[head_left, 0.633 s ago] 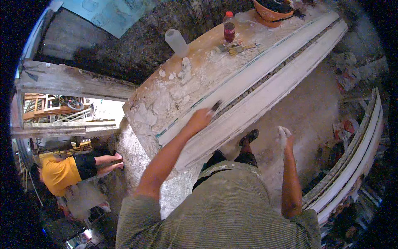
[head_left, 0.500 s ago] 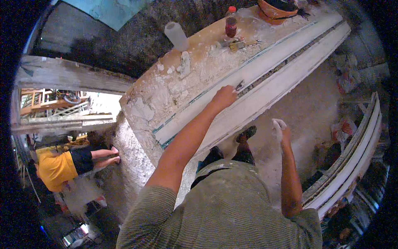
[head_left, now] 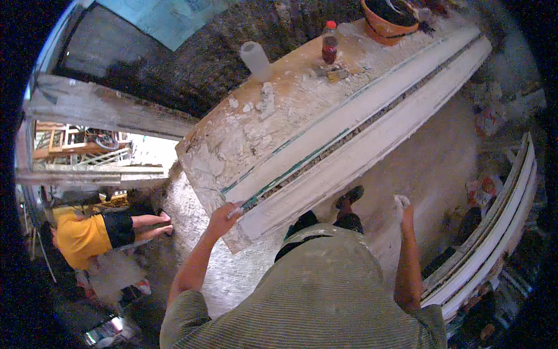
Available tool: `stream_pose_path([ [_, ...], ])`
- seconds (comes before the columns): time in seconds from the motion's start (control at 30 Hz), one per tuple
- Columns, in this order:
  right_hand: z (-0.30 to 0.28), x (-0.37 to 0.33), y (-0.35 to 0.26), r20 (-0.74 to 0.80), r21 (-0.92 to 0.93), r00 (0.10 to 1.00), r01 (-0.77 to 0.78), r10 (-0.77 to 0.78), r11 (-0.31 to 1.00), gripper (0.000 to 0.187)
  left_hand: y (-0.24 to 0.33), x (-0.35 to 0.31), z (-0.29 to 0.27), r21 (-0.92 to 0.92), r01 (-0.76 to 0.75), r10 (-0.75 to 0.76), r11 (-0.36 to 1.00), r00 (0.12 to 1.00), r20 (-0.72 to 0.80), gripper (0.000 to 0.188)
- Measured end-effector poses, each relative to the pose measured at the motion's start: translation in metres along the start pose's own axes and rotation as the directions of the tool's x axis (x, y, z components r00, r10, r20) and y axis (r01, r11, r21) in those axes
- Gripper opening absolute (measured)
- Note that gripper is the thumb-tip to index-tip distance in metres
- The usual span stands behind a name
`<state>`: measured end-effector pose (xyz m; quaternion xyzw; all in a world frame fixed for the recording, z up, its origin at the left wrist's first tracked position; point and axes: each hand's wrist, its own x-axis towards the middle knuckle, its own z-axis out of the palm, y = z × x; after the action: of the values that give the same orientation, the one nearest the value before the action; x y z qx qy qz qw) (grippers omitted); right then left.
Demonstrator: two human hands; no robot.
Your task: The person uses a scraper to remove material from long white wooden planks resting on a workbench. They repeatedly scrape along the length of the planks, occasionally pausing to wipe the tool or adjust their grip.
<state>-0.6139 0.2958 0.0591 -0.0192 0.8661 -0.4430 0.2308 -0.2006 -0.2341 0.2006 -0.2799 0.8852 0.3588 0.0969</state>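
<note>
White-coated, long grooved boards (head_left: 372, 139) lie along the table's (head_left: 290, 72) near edge, the left hand (head_left: 225, 219) closed at their left end on a small dark tool (head_left: 248, 204), outline unclear, while the loosely curled, white-dusted right hand (head_left: 405, 206) hangs well apart, palm hidden, its grip impossible to tell.

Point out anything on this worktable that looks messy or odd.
Rough white material lies smeared and lumped across the left part of the brown tabletop, as if spilled. Green streaks edge part of the farther long strip, standing out against its white surface.
</note>
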Motion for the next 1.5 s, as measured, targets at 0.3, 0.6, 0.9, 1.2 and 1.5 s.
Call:
stream_pose_path([
  [0.3,0.029,-0.023,-0.092,0.185,-0.272,0.922,0.38,-0.34,0.884,0.024,-0.014,0.032,-0.031,0.087,-0.036,0.053,0.996,0.978,-0.2,0.035],
  [0.6,0.038,-0.055,-0.087,0.309,-0.269,0.921,0.322,-0.236,0.908,0.026,0.031,0.144,0.013,0.016,-0.26,0.26,0.965,0.955,-0.142,0.038],
  [0.9,-0.013,-0.077,-0.034,0.125,-0.263,0.959,0.278,-0.253,0.924,0.022,0.083,0.205,0.035,-0.027,-0.036,0.032,0.999,0.993,-0.117,0.04],
  [1.2,-0.05,-0.009,-0.017,0.239,-0.284,0.947,0.281,-0.216,0.917,0.026,0.163,0.334,0.098,0.183,-0.192,0.227,0.964,0.954,-0.195,0.04],
  [1.5,-0.114,0.017,0.059,0.058,-0.148,0.989,-0.125,0.134,0.981,0.024,0.173,0.262,0.07,0.362,-0.087,0.184,0.928,0.952,-0.244,0.037],
])
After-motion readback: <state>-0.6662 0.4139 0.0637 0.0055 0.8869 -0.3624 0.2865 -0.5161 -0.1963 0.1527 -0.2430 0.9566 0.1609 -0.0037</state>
